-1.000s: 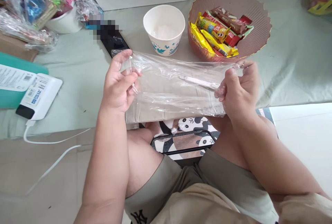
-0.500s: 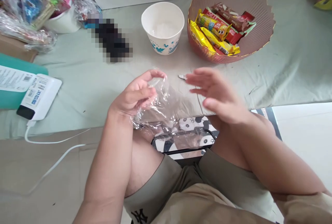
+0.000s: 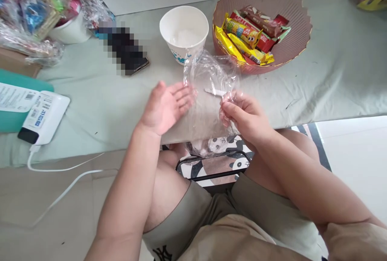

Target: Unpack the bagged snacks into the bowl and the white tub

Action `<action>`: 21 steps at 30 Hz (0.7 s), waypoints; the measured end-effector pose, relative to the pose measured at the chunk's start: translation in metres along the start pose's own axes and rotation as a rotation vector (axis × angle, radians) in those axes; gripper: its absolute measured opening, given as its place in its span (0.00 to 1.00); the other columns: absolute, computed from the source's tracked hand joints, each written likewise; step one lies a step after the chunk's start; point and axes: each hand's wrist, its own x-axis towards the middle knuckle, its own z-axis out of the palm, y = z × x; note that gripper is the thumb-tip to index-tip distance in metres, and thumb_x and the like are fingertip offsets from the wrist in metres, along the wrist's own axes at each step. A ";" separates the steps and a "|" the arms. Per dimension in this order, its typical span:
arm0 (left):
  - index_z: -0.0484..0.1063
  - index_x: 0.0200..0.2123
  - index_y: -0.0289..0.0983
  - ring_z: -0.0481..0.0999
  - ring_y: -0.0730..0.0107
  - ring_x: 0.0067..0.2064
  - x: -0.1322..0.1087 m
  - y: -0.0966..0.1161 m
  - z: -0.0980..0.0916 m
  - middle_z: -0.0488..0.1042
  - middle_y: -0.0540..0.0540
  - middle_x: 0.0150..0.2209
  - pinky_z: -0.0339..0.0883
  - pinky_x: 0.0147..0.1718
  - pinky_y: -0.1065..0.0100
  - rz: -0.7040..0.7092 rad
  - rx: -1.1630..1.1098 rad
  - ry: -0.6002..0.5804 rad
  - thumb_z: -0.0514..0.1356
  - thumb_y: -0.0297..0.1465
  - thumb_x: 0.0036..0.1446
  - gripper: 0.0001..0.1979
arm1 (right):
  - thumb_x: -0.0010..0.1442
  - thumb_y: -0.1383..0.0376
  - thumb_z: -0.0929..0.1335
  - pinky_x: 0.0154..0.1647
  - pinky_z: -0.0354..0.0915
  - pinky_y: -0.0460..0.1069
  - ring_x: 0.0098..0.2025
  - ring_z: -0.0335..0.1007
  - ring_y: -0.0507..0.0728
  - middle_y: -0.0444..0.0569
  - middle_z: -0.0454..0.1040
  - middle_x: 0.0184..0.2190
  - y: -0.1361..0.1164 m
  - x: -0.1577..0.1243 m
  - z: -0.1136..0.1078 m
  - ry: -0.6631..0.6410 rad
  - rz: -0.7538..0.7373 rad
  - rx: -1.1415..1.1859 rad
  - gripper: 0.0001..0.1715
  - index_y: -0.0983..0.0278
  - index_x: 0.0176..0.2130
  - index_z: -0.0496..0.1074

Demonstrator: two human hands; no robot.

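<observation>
Head view: right hand (image 3: 242,113) pinches clear bag (image 3: 208,73) upright, left hand (image 3: 167,105) flat-open beside it gripping nothing; bag looks empty, snack bars (image 3: 244,35) sit in far bowl (image 3: 294,47).

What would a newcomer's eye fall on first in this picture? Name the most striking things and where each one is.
The crinkled clear plastic wrapper at centre stands out first, pinched by the right hand while the left hand is open beside it. Behind it, the pink bowl of bright snack bars sits at upper right, with a white paper cup to its left.
</observation>
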 end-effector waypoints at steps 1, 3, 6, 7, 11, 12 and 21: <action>0.78 0.49 0.37 0.83 0.48 0.55 -0.001 -0.003 0.004 0.82 0.33 0.52 0.79 0.50 0.57 -0.077 0.018 -0.111 0.70 0.56 0.51 0.32 | 0.58 0.47 0.76 0.23 0.62 0.46 0.21 0.62 0.47 0.37 0.67 0.22 0.001 0.001 0.000 0.007 -0.024 0.030 0.24 0.60 0.35 0.66; 0.78 0.50 0.37 0.86 0.51 0.46 -0.004 -0.007 0.010 0.85 0.35 0.45 0.80 0.45 0.59 -0.207 0.075 -0.262 0.76 0.50 0.45 0.33 | 0.58 0.46 0.76 0.22 0.61 0.46 0.21 0.62 0.48 0.36 0.66 0.21 0.004 0.003 0.001 0.024 -0.049 0.073 0.25 0.59 0.36 0.66; 0.79 0.45 0.38 0.85 0.64 0.31 -0.008 -0.005 0.013 0.85 0.46 0.32 0.79 0.33 0.68 -0.157 0.140 -0.172 0.79 0.41 0.44 0.27 | 0.57 0.48 0.77 0.22 0.60 0.46 0.20 0.62 0.48 0.35 0.64 0.20 0.006 0.005 0.000 0.125 -0.050 0.101 0.24 0.57 0.38 0.66; 0.78 0.45 0.40 0.84 0.67 0.28 -0.011 -0.003 0.013 0.83 0.49 0.29 0.78 0.31 0.70 -0.066 0.140 -0.087 0.79 0.40 0.45 0.25 | 0.57 0.48 0.77 0.22 0.61 0.46 0.20 0.63 0.49 0.34 0.64 0.20 0.006 0.005 -0.001 0.170 -0.061 0.093 0.24 0.57 0.40 0.66; 0.70 0.55 0.49 0.84 0.67 0.28 -0.028 0.005 0.017 0.82 0.56 0.26 0.77 0.30 0.71 0.272 0.128 0.148 0.77 0.37 0.50 0.31 | 0.60 0.41 0.72 0.35 0.72 0.52 0.29 0.75 0.55 0.39 0.74 0.29 0.005 -0.005 -0.005 0.277 -0.187 -0.087 0.36 0.49 0.60 0.62; 0.68 0.57 0.52 0.84 0.67 0.28 -0.032 0.006 0.019 0.82 0.57 0.27 0.78 0.30 0.70 0.328 0.136 0.177 0.77 0.37 0.51 0.32 | 0.60 0.38 0.70 0.38 0.73 0.54 0.34 0.78 0.57 0.43 0.77 0.34 0.004 -0.010 -0.005 0.281 -0.218 -0.155 0.41 0.46 0.65 0.58; 0.75 0.53 0.51 0.87 0.64 0.37 -0.037 -0.004 0.011 0.85 0.53 0.35 0.79 0.32 0.69 0.620 0.384 -0.107 0.77 0.32 0.51 0.27 | 0.64 0.59 0.74 0.44 0.80 0.58 0.38 0.80 0.56 0.49 0.72 0.62 0.005 -0.023 -0.002 0.105 -0.648 -0.410 0.36 0.43 0.67 0.62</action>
